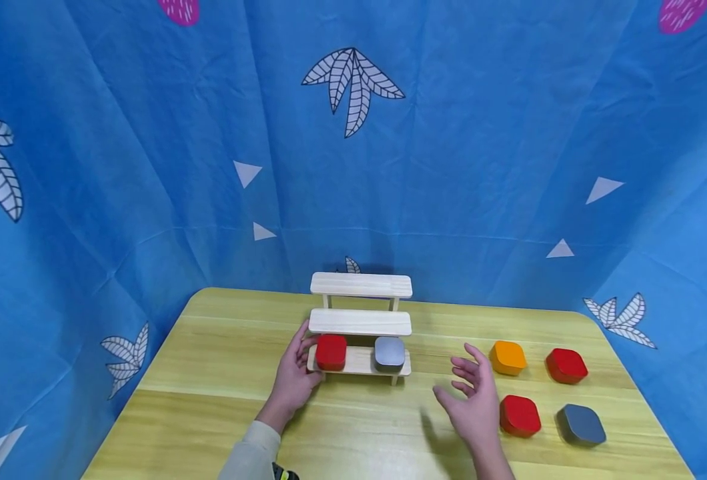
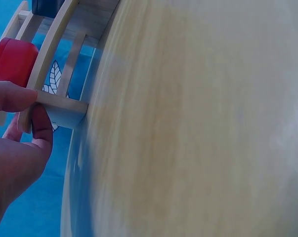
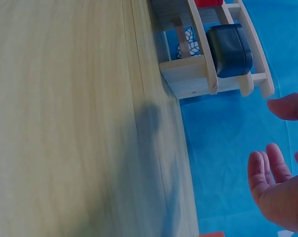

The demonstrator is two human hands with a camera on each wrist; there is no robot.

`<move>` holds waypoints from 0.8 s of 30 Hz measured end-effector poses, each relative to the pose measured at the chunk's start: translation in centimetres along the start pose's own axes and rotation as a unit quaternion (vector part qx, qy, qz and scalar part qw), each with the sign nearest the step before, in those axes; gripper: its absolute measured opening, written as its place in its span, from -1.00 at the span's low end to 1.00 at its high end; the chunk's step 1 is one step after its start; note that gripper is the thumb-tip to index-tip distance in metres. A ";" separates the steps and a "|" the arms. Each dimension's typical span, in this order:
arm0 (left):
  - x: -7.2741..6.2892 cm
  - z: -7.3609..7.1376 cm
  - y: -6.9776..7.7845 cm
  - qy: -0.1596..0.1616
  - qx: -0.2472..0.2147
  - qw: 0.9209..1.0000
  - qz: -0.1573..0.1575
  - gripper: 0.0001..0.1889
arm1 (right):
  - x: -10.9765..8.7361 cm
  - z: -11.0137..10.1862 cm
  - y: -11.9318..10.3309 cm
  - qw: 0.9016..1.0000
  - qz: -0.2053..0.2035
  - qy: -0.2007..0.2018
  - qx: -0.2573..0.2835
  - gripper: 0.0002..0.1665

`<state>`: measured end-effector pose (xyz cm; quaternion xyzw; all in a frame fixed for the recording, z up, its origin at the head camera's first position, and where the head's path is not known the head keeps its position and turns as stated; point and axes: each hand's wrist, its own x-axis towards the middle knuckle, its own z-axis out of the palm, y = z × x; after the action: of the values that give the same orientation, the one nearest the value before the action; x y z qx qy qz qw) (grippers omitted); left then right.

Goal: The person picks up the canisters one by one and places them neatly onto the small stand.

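Observation:
A small three-tier wooden stand (image 1: 359, 323) is on the table, its lowest step carrying a red box (image 1: 331, 352) at the left and a grey-blue box (image 1: 389, 354) at the right. My left hand (image 1: 294, 385) pinches the left end of that lowest step; in the left wrist view its thumb (image 2: 13, 97) lies over the board beside the red box, a finger below. My right hand (image 1: 472, 399) hovers over the table right of the stand, thumb and fingers spread apart with nothing between them. The right wrist view shows the dark box (image 3: 230, 50) upright on the step.
Right of my right hand sit an orange box (image 1: 508, 358), a red box (image 1: 566, 366) behind, another red box (image 1: 519, 416) close beside the hand, and a grey-blue box (image 1: 581, 425). A blue patterned cloth (image 1: 449, 167) hangs behind the wooden table (image 1: 209, 360).

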<state>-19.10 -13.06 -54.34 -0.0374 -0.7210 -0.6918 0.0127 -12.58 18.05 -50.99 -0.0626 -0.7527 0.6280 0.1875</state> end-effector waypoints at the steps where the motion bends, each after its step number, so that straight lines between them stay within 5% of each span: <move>1: 0.0 0.0 -0.1 0.001 0.000 1.000 0.000 0.14 | -0.1 -0.2 0.0 1.000 0.001 0.003 -0.001 0.13; 24: -0.2 0.1 0.4 0.010 0.006 1.000 -0.001 0.15 | -1.3 -2.7 -1.1 0.997 -0.018 0.068 -0.041 0.09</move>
<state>-18.87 -12.94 -53.93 -0.0301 -0.7252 -0.6876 0.0194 -10.23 19.87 -49.85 -0.0993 -0.7644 0.5874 0.2463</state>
